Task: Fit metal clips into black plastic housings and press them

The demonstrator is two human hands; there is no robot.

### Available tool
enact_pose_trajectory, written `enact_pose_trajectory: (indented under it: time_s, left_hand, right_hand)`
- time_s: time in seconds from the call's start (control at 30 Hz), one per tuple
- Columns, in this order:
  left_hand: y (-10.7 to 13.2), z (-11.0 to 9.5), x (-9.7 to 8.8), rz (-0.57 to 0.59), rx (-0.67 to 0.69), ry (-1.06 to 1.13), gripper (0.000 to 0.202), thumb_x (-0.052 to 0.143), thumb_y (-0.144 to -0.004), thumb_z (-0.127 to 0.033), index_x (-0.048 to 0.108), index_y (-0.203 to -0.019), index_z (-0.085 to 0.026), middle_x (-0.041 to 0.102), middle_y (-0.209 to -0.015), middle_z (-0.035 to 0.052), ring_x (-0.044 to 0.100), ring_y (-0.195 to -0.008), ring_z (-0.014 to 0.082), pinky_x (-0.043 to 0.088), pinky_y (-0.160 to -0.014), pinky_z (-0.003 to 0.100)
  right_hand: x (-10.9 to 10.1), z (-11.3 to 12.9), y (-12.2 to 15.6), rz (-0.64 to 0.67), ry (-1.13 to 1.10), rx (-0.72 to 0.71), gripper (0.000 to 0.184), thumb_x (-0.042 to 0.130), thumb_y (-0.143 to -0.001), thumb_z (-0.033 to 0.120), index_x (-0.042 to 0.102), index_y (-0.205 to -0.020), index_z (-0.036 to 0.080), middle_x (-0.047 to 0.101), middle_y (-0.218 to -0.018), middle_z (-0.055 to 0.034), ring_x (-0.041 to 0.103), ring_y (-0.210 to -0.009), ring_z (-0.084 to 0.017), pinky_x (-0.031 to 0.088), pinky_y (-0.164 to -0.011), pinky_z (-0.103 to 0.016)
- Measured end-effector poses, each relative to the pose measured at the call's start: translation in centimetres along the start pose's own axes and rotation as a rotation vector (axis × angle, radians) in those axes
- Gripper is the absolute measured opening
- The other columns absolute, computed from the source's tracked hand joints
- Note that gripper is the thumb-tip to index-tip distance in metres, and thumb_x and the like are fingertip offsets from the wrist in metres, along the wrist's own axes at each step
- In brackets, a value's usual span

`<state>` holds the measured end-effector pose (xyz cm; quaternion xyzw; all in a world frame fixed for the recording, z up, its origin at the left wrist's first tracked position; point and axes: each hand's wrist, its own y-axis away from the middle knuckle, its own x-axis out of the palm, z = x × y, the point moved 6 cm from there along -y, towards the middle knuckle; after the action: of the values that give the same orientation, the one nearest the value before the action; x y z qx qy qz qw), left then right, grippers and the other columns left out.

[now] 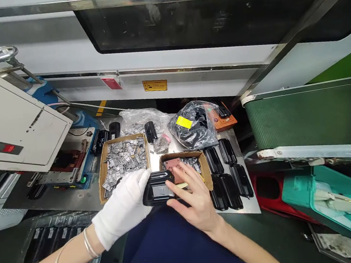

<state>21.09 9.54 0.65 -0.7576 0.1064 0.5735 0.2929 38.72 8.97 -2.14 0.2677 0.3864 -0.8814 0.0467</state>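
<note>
Black plastic housing (158,188), held above the worktop (165,149) edge: gloved left hand (123,208) grips its left end, bare right hand (192,198) fingers spread over its metal insert; six finished-looking housings (226,172) lie right, box of clips (122,159) remains full.

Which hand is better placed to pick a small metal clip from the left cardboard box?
Probably the left hand, in a white glove: it lies at the left cardboard box of small grey metal clips. The bare right hand rests on the glossy black plastic case, farther away.
</note>
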Motion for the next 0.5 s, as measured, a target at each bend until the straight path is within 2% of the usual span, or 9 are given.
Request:
enact_pose_trajectory:
  time_s: [0.03, 0.1, 0.17, 0.2, 0.27, 0.3, 0.43, 0.5]
  left_hand:
    - [0.2, 0.3, 0.3, 0.007, -0.007, -0.008, 0.042, 0.056, -0.087, -0.014, 0.049, -0.128, -0.005, 0.067, -0.110, 0.0223, 0.071, -0.095, 0.0344, 0.065, -0.082, 0.050]
    - [0.8, 1.1, 1.1, 0.007, 0.011, -0.056, 0.045, 0.058, -0.089, -0.015, 0.049, -0.131, -0.001, 0.064, -0.113, 0.0251, 0.069, -0.099, 0.0373, 0.064, -0.084, 0.055]
    - [1.4, 1.9, 2.0, 0.005, 0.079, -0.144, 0.051, 0.057, -0.087, -0.009, 0.047, -0.135, 0.004, 0.061, -0.118, 0.0277, 0.065, -0.103, 0.0398, 0.062, -0.087, 0.059]
    - [1.7, 2.2, 2.5, 0.005, 0.123, -0.188, 0.052, 0.055, -0.085, -0.004, 0.047, -0.136, 0.006, 0.060, -0.119, 0.0284, 0.064, -0.104, 0.0402, 0.061, -0.088, 0.060]
    - [2.0, 2.9, 3.2, -0.001, 0.204, -0.239, 0.052, 0.051, -0.082, 0.001, 0.049, -0.134, 0.009, 0.059, -0.120, 0.0293, 0.063, -0.104, 0.0403, 0.061, -0.087, 0.060]
    - [2.0, 3.0, 3.4, -0.006, 0.242, -0.238, 0.050, 0.050, -0.083, 0.002, 0.051, -0.132, 0.009, 0.058, -0.119, 0.0294, 0.062, -0.102, 0.0398, 0.062, -0.085, 0.059]
    - [1.2, 3.1, 3.6, -0.016, 0.327, -0.197, 0.047, 0.048, -0.085, 0.003, 0.050, -0.132, 0.009, 0.058, -0.118, 0.0297, 0.062, -0.102, 0.0389, 0.062, -0.083, 0.058]
    - [0.5, 3.3, 3.7, -0.006, 0.313, -0.161, 0.050, 0.048, -0.085, 0.004, 0.048, -0.134, 0.006, 0.061, -0.117, 0.0289, 0.064, -0.101, 0.0389, 0.062, -0.083, 0.057]
  right_hand:
    - [0.6, -0.8, 0.5, -0.041, -0.037, 0.116, 0.024, 0.069, -0.099, 0.028, 0.075, -0.122, 0.023, 0.066, -0.142, -0.0139, 0.054, -0.142, -0.030, 0.046, -0.120, -0.052]
    - [2.5, -3.0, 1.8, -0.051, -0.239, 0.491, 0.034, 0.075, -0.094, 0.028, 0.073, -0.127, 0.028, 0.068, -0.139, -0.0114, 0.063, -0.133, -0.029, 0.052, -0.113, -0.049]
    - [5.6, -4.5, 3.3, 0.107, -0.571, 0.856, 0.045, 0.076, -0.090, 0.037, 0.069, -0.133, 0.024, 0.075, -0.124, -0.0100, 0.071, -0.116, -0.028, 0.058, -0.102, -0.043]
    - [6.9, -4.6, 3.8, 0.200, -0.714, 0.958, 0.046, 0.075, -0.090, 0.042, 0.070, -0.130, 0.021, 0.077, -0.114, -0.0087, 0.073, -0.108, -0.027, 0.059, -0.098, -0.041]
    - [8.1, -4.6, 4.1, 0.317, -0.857, 1.009, 0.038, 0.071, -0.090, 0.048, 0.076, -0.113, 0.018, 0.078, -0.098, -0.0061, 0.074, -0.098, -0.027, 0.060, -0.091, -0.038]
    - [8.2, -4.6, 4.1, 0.325, -0.859, 1.004, 0.036, 0.070, -0.091, 0.049, 0.077, -0.105, 0.018, 0.078, -0.095, -0.0055, 0.073, -0.097, -0.027, 0.059, -0.090, -0.037]
    - [7.6, -5.2, 4.1, 0.258, -0.833, 1.039, 0.036, 0.070, -0.089, 0.052, 0.076, -0.097, 0.018, 0.075, -0.090, -0.0036, 0.070, -0.093, -0.025, 0.056, -0.085, -0.033]
    - [7.6, -5.5, 3.9, 0.252, -0.836, 1.053, 0.038, 0.069, -0.088, 0.054, 0.075, -0.090, 0.016, 0.073, -0.085, -0.0032, 0.068, -0.088, -0.023, 0.054, -0.080, -0.031]
